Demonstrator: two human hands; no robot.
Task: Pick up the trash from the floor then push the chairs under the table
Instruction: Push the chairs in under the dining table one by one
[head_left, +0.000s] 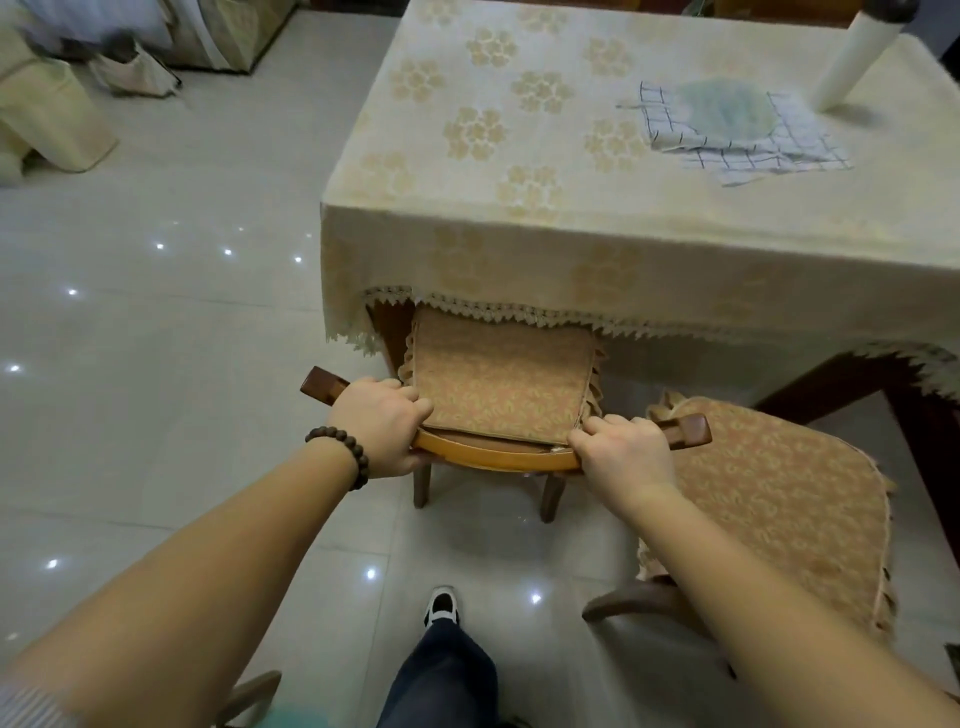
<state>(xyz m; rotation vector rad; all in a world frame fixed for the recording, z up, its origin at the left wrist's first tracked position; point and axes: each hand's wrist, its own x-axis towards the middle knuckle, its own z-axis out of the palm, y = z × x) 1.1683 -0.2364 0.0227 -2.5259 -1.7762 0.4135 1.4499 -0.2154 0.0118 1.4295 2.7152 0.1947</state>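
Note:
A wooden chair (498, 460) with a patterned cushion stands at the near edge of the table (519, 249), its seat partly under the lace-trimmed cream tablecloth. My left hand (382, 428) grips the left end of the chair's curved top rail, and my right hand (626, 452) grips the right end. A second cushioned chair (779, 509) stands to the right, out from the table and turned at an angle. No trash shows on the floor in view.
A checked cloth (737, 130) and a white roll (852, 62) lie on the table. Covered furniture and bags (52, 119) crowd the far left. Glossy tile floor (182, 338) spreads to the left. My foot (441, 608) is behind the chair.

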